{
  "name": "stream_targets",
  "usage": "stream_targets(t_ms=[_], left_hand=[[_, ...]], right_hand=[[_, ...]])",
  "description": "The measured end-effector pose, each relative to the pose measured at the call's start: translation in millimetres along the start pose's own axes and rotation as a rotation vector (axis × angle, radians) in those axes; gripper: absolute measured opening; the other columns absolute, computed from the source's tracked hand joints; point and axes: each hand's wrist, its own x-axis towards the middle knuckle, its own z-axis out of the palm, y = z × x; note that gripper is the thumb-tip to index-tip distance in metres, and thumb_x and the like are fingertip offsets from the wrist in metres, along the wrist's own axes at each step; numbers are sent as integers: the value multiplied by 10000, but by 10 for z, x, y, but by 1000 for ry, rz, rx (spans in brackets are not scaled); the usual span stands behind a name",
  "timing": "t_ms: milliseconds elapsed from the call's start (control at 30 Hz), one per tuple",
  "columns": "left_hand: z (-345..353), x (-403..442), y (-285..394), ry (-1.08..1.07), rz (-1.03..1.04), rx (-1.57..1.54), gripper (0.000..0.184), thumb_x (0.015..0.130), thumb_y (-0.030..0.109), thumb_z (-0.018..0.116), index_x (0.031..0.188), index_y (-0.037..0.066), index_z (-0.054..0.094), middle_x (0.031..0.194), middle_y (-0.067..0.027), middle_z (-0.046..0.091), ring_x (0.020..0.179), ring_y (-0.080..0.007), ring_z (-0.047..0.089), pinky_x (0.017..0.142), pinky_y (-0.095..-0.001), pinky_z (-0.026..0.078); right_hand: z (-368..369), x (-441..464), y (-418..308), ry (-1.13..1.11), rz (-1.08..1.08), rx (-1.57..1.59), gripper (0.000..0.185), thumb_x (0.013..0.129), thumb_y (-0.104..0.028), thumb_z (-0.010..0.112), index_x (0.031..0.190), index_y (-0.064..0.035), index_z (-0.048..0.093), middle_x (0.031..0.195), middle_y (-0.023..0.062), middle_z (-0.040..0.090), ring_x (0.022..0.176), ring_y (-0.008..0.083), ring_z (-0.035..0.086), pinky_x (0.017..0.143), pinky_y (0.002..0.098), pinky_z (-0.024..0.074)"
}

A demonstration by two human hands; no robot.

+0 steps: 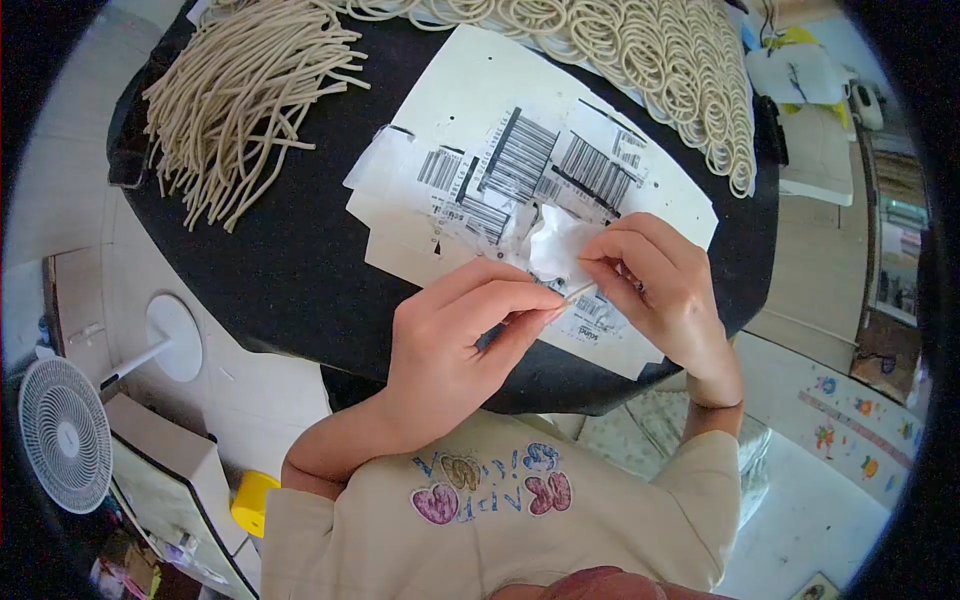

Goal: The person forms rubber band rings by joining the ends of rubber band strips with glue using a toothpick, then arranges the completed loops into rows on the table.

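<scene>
My left hand (460, 335) is closed in a pinch on a short, thin beige cord (580, 293). From its fingertips the cord runs toward my right hand (655, 285), whose thumb and forefinger are pinched together at the cord's other side; the fingers partly hide it there. Just behind my fingertips, a crumpled white piece of paper or film (556, 243) lies on a flat cardboard sheet (470, 85) with barcode labels. At the back left, many loose beige cords (245, 110) are heaped. Rows of overlapping beige rings (650, 70) spread across the back right.
Black cloth covers the table (260, 270). A white fan (66, 438) stands on the floor at left, near a yellow container (254, 503). White equipment (800, 75) sits beyond the table's right side. A shelf (900, 240) is at the far right.
</scene>
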Motion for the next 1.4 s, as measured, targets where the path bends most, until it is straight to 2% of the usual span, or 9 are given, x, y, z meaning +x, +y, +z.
stream_targets(t_ms=[133, 233, 333, 433, 533, 633, 933, 1400], left_hand=[[-1, 7, 3, 7, 4, -14, 148, 733, -44, 737, 862, 23, 706, 814, -90, 660, 688, -146, 634, 604, -238, 498], [-8, 14, 21, 17, -1, -51, 143, 736, -49, 733, 857, 21, 704, 825, -96, 668, 696, -150, 640, 613, -239, 501], [-24, 13, 12, 6, -13, -103, 132, 752, -54, 720, 867, 8, 699, 849, -102, 676, 725, -147, 649, 639, -236, 512], [-22, -4, 12, -4, -69, -200, 118, 777, -60, 700, 885, -13, 690, 872, -107, 679, 767, -141, 654, 680, -233, 524], [-33, -11, 15, -18, -102, -252, 110, 796, -65, 683, 900, -29, 683, 889, -112, 678, 801, -139, 656, 714, -232, 532], [-48, -15, 6, -31, -97, -251, 110, 801, -71, 674, 905, -38, 680, 897, -115, 677, 813, -137, 657, 729, -232, 535], [-59, -24, -3, -48, -130, -285, 116, 796, -81, 672, 905, -43, 679, 906, -117, 674, 829, -140, 656, 752, -237, 536], [-57, -19, 6, -36, -113, -290, 111, 797, -73, 675, 902, -40, 682, 890, -115, 676, 813, -136, 657, 737, -232, 534]], right_hand=[[-22, 6, -16, 2, 24, 35, 142, 760, -32, 710, 870, -35, 622, 811, 86, 592, 651, 232, 610, 543, 324, 499], [-93, 24, -60, -23, 138, 245, 128, 777, 5, 692, 884, -18, 626, 821, 86, 598, 677, 194, 618, 569, 299, 495], [-159, 35, -55, -70, 142, 445, 97, 806, 32, 664, 893, 11, 628, 858, 81, 617, 749, 151, 624, 644, 269, 507], [-77, -22, -8, -98, 215, 821, 105, 845, 51, 622, 948, 36, 623, 955, 104, 652, 884, 157, 636, 757, 275, 528], [-40, -53, -61, -139, 273, 1017, 133, 889, 64, 560, 1017, 64, 595, 1047, 133, 659, 983, 177, 630, 834, 287, 531], [-51, -59, -78, -216, 299, 1075, 158, 917, 58, 517, 1067, 70, 564, 1093, 150, 652, 1007, 186, 630, 838, 288, 540], [-43, -56, -102, -198, 289, 1043, 138, 930, 23, 517, 1056, 63, 556, 1054, 128, 667, 932, 140, 645, 735, 259, 572], [-40, -65, -118, -191, 284, 1029, 150, 928, 8, 534, 1064, 60, 569, 1043, 115, 671, 908, 121, 642, 725, 244, 567]])
